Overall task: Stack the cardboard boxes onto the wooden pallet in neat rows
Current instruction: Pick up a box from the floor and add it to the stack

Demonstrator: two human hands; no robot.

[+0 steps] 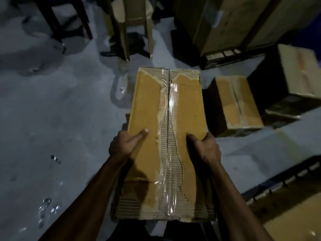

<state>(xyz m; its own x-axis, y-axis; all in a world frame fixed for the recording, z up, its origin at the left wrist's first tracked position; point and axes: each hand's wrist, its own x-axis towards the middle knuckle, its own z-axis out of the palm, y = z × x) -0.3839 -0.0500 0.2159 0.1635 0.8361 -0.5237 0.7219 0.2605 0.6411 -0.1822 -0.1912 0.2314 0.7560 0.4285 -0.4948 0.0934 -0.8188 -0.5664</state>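
Note:
I hold a long cardboard box (185, 105) in front of me, above the grey floor. Its top is torn along the taped centre seam, showing corrugated ridges and shiny clear tape. My left hand (126, 145) grips its left side with the thumb lying on top. On the opposite edge my right hand (205, 148) holds the box the same way. A wooden pallet (225, 56) sits at the back right under a big stack of cartons (231, 23).
A smaller taped box (238, 103) rests on the floor to the right, with a larger box (298, 70) behind it. Wooden chair or table legs (123, 37) stand ahead. A slatted edge (286, 180) and another carton (295, 221) lie at the lower right. Open floor stretches left.

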